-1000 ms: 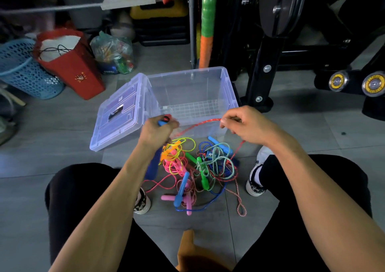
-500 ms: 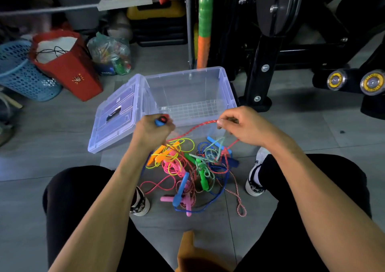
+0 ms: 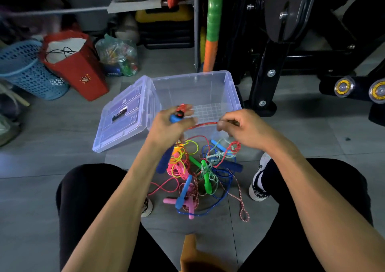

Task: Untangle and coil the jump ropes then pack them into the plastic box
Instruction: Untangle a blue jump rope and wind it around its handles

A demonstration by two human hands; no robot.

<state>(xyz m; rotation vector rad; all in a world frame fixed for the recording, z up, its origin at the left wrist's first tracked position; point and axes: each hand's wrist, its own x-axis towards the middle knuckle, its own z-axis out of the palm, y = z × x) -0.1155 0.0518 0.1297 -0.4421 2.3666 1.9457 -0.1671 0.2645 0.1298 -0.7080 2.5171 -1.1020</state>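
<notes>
We've got the box (image 3: 208,88) open on the floor ahead, nothing in it, w/ the tangle (image 3: 200,171) just this side of it, between our feet. Red cord (image 3: 205,124) runs roughly level, left-right, between both hands. Left hand (image 3: 168,130) grips a blue handle (image 3: 176,117); right hand (image 3: 243,130) pinches the cord, which then drops to the tangle below. Right's nearer the slack, so prob. it feeds.

1. Left hand (image 3: 168,129): its palm hides most of the blue handle (image 3: 174,118).
2. Right hand (image 3: 242,129): fingertips blurred; grip on the red rope (image 3: 201,124) unclear.
3. Tangle (image 3: 200,171): which rope joins which handle, cannot tell.
4. Orange object (image 3: 190,255) cut by bottom edge.
5. Basket (image 3: 23,71) cut by left edge.
</notes>
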